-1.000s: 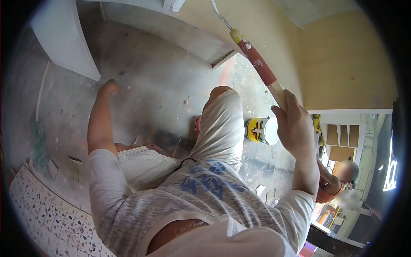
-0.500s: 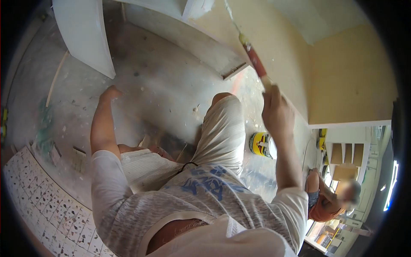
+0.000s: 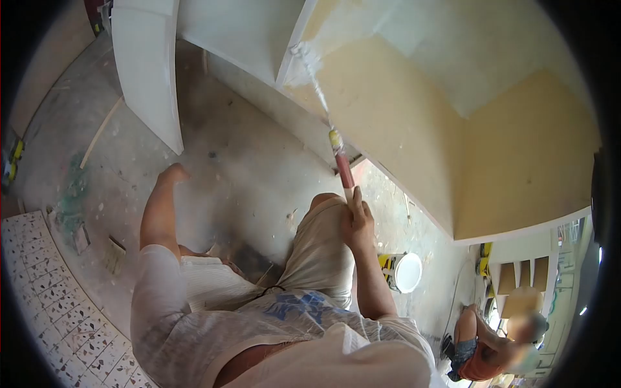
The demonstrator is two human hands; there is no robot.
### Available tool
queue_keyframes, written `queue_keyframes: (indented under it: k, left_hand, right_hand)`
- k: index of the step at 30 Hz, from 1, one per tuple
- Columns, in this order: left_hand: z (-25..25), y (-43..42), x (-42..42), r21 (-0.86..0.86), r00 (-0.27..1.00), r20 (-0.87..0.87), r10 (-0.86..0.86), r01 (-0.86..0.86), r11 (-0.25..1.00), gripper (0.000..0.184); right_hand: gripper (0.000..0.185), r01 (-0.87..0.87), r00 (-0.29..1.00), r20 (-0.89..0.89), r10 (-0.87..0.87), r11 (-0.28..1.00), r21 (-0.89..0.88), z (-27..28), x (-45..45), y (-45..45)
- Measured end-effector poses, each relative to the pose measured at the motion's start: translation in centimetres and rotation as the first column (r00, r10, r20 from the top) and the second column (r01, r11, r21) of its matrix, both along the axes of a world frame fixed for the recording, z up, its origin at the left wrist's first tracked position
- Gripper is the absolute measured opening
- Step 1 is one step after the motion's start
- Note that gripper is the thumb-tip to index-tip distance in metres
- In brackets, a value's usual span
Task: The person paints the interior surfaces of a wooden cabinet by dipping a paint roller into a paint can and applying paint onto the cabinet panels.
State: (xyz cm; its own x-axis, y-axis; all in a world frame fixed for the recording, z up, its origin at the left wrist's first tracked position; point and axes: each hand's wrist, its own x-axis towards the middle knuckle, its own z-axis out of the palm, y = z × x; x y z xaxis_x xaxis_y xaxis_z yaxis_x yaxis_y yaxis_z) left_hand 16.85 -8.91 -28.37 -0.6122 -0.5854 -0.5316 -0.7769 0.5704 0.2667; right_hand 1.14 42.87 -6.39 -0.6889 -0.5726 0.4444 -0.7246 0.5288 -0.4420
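A paint tool (image 3: 344, 169) with a red and pale handle is gripped in my right hand (image 3: 359, 223), above my right knee. Its thin metal rod, smeared with white, runs up to a white-coated end (image 3: 300, 50) at the edge of the tan and white panel (image 3: 388, 123). My left hand (image 3: 173, 173) is stretched out over the floor, near the lower tip of a white panel (image 3: 147, 77); its fingers are partly blurred. Beside my right forearm stands a bucket (image 3: 407, 273) with a yellow and black label and a white top.
Another person (image 3: 482, 352) in an orange top sits at the lower right, near shelves (image 3: 524, 275). Speckled tiles (image 3: 52, 304) lie at the lower left. A thin strip (image 3: 101, 132) and scraps lie on the grey floor (image 3: 252, 161).
My right hand has moved down and left with the tool, its end now at the panel's edge. The view has shifted, showing more of the tan panel and the seated person.
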Motion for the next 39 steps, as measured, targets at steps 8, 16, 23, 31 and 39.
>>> queue_keyframes:
  k: [8, 16, 23, 31, 39]
  left_hand:
    - [2.3, 0.3, 2.5, -0.046, 0.994, -0.027, 0.105, -0.106, 0.993, 0.044]
    - [0.1, -1.2, 1.5, 0.065, 0.964, 0.068, 0.258, -0.263, 0.963, 0.043]
    - [3.8, 0.8, 2.3, -0.010, 0.981, 0.045, 0.187, -0.187, 0.982, 0.044]
    - [2.5, -0.9, 4.7, 0.148, 0.955, -0.001, 0.298, -0.295, 0.944, 0.043]
    - [1.0, -0.2, 4.3, 0.195, 0.945, 0.103, 0.309, -0.324, 0.926, 0.040]
  right_hand:
    - [0.054, -0.080, 0.943, -0.332, 0.025, 0.985, -0.153, 13.1, -8.7, -5.5]
    - [0.059, -0.156, 0.952, -0.275, 0.132, 0.985, -0.069, -0.1, -4.0, -1.3]
    - [0.057, -0.198, 0.834, -0.548, 0.062, 0.961, -0.193, 13.6, -9.1, -7.8]
    - [0.061, -0.076, 0.867, -0.493, 0.074, 0.997, 0.016, 7.7, -5.2, -4.6]
    - [0.058, -0.182, 0.970, -0.171, 0.174, 0.983, -0.033, 1.3, -0.4, -0.9]
